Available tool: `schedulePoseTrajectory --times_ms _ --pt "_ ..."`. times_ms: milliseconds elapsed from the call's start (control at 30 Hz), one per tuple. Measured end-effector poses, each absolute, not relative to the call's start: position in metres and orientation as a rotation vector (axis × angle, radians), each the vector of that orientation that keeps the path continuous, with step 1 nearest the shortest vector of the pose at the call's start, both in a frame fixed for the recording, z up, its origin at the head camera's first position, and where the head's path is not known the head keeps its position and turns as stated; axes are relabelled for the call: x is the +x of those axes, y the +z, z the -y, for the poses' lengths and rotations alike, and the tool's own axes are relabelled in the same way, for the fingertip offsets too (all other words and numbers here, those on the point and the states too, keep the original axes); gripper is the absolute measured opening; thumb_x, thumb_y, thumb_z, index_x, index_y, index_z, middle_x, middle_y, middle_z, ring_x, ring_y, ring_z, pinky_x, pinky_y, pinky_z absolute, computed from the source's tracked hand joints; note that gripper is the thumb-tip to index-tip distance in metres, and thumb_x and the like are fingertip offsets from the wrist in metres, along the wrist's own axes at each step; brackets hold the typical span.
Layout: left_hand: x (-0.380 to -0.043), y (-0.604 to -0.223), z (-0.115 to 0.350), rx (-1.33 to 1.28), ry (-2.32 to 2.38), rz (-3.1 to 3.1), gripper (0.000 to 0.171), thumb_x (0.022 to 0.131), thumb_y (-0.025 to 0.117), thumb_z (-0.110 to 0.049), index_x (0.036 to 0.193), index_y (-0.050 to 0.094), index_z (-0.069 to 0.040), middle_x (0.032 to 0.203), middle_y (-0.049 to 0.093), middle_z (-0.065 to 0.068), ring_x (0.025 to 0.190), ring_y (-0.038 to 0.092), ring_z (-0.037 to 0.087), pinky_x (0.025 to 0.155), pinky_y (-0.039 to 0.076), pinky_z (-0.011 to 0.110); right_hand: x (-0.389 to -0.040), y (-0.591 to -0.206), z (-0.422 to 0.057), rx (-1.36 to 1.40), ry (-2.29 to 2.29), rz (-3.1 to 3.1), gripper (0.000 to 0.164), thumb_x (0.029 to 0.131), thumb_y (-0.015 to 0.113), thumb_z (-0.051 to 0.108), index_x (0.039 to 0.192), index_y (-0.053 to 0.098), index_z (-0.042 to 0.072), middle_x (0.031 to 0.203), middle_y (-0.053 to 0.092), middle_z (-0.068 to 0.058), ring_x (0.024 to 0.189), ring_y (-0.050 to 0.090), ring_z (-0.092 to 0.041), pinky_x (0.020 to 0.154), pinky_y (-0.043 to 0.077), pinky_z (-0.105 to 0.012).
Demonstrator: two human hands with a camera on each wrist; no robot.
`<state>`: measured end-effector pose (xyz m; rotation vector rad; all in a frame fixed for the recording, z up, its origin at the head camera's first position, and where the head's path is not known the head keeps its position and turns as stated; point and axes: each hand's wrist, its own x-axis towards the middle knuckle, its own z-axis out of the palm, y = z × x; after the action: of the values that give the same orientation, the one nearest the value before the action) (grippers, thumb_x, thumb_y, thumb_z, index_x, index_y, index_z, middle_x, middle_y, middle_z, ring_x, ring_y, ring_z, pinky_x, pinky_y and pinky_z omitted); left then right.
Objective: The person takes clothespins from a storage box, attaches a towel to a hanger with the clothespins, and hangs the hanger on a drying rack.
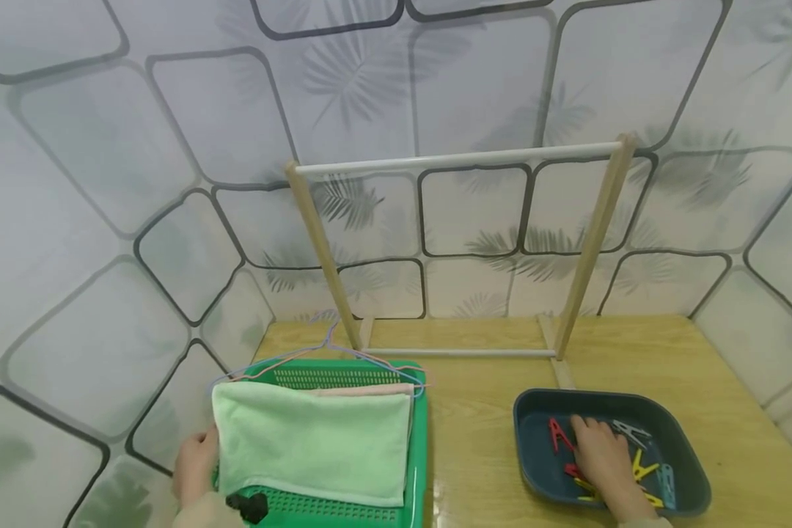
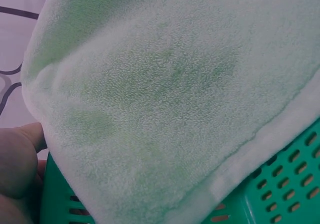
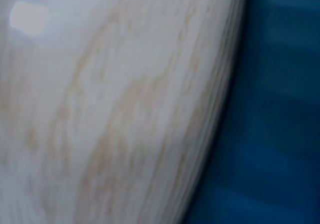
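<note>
Green towel (image 1: pixel 313 444): one, lying over a green basket (image 1: pixel 419 455), beneath part of a blue hanger (image 1: pixel 327 343). Left hand (image 1: pixel 194 462): at the towel's left edge, thumb touching it; whether it grips cannot be told. Dark blue tub (image 1: pixel 698 480): one, on the bench (image 1: pixel 475 433), holding red, yellow, grey and blue pegs (image 1: pixel 666 485). Right hand (image 1: pixel 599 447): inside the tub among the pegs, fingers pointing down, fingertips unclear, grip undeterminable. Rack (image 1: pixel 458 159): wooden posts, white top bar, standing behind.
</note>
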<state>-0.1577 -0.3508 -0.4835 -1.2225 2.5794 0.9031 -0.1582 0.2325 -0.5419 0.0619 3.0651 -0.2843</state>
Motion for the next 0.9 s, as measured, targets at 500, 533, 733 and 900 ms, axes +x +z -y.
schedulePoseTrajectory --times_ms 500,533,733,900 --pt "-0.1581 -0.4809 0.3493 -1.209 0.901 -2.605 0.066 0.076 0.018 -0.055 0.105 0.041 0.000 0.100 0.044 0.020 0.082 0.042 0.032 0.061 0.031 0.043 -0.1575 -0.5416 -0.2382 -0.008 -0.508 -3.504 0.053 0.058 0.066 0.014 0.105 0.045 0.001 0.077 0.052 -0.017 0.063 0.048 -0.031 0.051 0.033 -0.047" --pt "-0.1585 -0.4813 0.3492 -1.216 0.899 -2.603 0.066 0.077 0.018 -0.055 0.106 0.041 0.000 0.100 0.044 0.020 0.083 0.042 0.032 0.062 0.031 0.044 -0.1575 -0.5414 -0.2385 0.010 -0.536 -3.507 0.053 0.058 0.066 0.014 0.105 0.045 0.001 0.078 0.052 -0.018 0.063 0.047 -0.032 0.052 0.032 -0.048" --pt "-0.1598 -0.4821 0.3484 -1.246 0.893 -2.590 0.065 0.078 0.018 -0.054 0.106 0.039 0.000 0.100 0.043 0.020 0.084 0.041 0.032 0.064 0.030 0.045 -0.1565 -0.5388 -0.2383 0.091 -0.606 -3.515 0.050 0.059 0.065 0.015 0.101 0.046 -0.002 0.079 0.050 -0.021 0.065 0.047 -0.034 0.054 0.032 -0.048" --pt "-0.1598 -0.4811 0.3474 -1.254 0.881 -2.584 0.063 0.078 0.020 -0.053 0.106 0.039 0.000 0.100 0.043 0.020 0.084 0.041 0.032 0.064 0.030 0.045 -0.1530 -0.5368 -0.2388 0.227 -0.598 -3.493 0.046 0.057 0.064 0.014 0.096 0.047 -0.005 0.076 0.047 -0.021 0.060 0.046 -0.031 0.048 0.034 -0.043"
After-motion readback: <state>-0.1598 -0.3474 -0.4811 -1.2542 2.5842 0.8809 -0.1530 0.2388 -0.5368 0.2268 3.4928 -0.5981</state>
